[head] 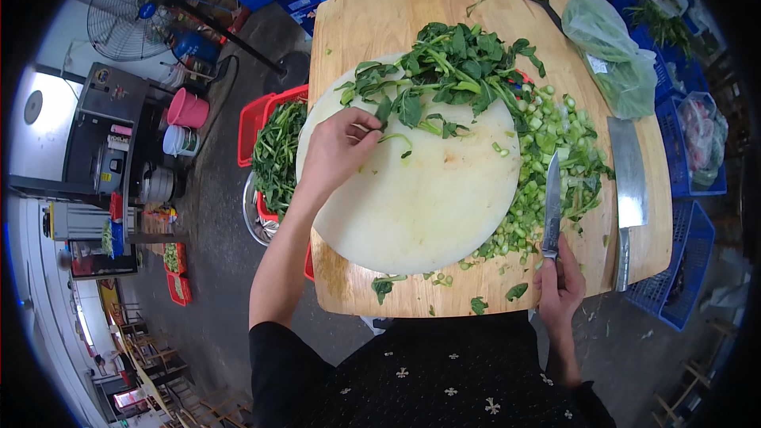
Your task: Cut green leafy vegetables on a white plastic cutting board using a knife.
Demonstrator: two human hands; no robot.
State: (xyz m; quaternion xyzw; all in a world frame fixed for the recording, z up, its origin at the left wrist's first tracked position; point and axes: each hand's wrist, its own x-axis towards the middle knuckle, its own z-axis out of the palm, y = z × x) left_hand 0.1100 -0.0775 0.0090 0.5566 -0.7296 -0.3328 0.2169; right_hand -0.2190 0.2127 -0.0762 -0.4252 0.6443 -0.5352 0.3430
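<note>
My left hand (345, 145) pinches a green leaf (384, 109) above the left part of a round white cutting board (416, 208). A heap of leafy green vegetables (458, 65) lies over the board's far edge. My right hand (559, 285) grips a small kitchen knife (553, 196) by its handle, blade pointing away from me, beside the board's right edge. Chopped green stems (541, 148) are piled along that edge, partly behind the blade. Leaf scraps (516, 292) lie near the table's front edge.
On the wooden table (357, 24), a cleaver (631, 184) and a plastic bag of greens (612, 53) lie to the right. Red baskets (252, 131) with leafy greens and a metal bowl (252, 217) stand left of the table. Blue crates (684, 273) stand at the right.
</note>
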